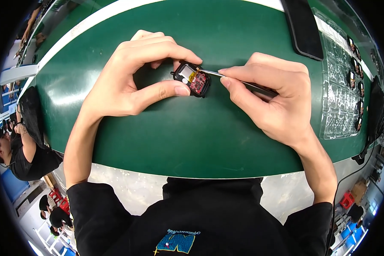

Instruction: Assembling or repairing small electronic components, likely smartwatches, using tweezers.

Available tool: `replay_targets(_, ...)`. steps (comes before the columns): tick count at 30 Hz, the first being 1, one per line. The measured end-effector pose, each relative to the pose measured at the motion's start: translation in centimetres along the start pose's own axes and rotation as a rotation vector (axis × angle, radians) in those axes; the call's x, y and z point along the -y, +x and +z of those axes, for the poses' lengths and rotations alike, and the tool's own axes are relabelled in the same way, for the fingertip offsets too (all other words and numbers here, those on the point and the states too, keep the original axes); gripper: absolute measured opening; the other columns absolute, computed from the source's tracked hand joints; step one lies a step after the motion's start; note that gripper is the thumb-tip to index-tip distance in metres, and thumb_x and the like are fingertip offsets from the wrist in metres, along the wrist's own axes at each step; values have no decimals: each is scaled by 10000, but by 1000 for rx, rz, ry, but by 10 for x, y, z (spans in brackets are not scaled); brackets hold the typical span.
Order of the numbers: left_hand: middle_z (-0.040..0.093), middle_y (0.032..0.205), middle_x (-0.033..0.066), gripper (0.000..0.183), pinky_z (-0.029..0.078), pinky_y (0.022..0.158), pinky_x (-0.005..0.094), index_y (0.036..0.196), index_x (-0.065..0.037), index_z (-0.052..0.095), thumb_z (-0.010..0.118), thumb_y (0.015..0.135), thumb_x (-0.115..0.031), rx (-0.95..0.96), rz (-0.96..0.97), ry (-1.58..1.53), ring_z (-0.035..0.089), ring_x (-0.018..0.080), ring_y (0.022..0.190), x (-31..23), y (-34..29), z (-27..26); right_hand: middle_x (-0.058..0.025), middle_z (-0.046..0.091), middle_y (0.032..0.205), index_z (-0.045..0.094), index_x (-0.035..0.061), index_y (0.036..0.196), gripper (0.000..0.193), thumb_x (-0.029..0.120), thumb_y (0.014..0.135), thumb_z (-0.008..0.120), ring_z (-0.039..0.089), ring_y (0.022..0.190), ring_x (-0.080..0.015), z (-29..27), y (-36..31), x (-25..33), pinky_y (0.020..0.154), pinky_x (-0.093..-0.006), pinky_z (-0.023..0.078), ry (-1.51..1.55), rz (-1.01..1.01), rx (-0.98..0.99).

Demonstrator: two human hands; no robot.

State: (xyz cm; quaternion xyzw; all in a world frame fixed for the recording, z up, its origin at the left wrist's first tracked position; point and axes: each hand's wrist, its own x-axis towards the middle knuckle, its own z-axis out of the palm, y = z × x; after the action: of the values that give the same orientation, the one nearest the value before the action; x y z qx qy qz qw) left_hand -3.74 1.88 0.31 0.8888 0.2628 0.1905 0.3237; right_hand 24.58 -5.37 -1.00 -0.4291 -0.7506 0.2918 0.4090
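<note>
Between the thumb and fingers of my left hand (134, 70) is a small black device housing (205, 89), its inside facing up. A red circuit board (198, 82), a silvery battery-like block and a bit of yellow tape show within it. My right hand (273, 87) pinches a pair of slim metal tweezers (254, 86) like a pen. Their bright tip reaches the housing's upper right edge, by the board. Whether the tip grips any part is too small to tell.
A clear plastic tray (339, 100) with several small black devices along its right side lies at the table's right. A black phone-like slab (302, 30) rests behind it. The green tabletop (192, 145) ends near my body. Another person (27, 149) sits at far left.
</note>
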Motion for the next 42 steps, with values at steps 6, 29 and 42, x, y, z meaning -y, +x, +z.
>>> replay_targets(6,766,1006,58,495,401,818,355,1194,-27,807,924,820,-329,-11,29,4,549,204,810,-3,3,1,-23,602,664,868,-17,1027,168,-59,867,838,502,549,-75,0,-1,-1,510,-283,321,-13,-17,-1)
replay_targets(29,725,937,67,485,404,805,356,1161,-30,800,908,840,-378,27,23,62,559,217,803,-6,4,0,-63,693,695,864,-19,1004,158,-77,861,831,590,550,-114,1,-4,-3,501,-281,376,2,-58,-19)
replay_targets(42,688,895,40,549,393,840,361,1206,-39,800,966,756,-306,-5,10,19,503,198,772,-5,3,3,-33,691,711,868,-13,1035,137,-43,903,849,588,591,-70,-16,-6,5,526,-246,379,-10,74,-44)
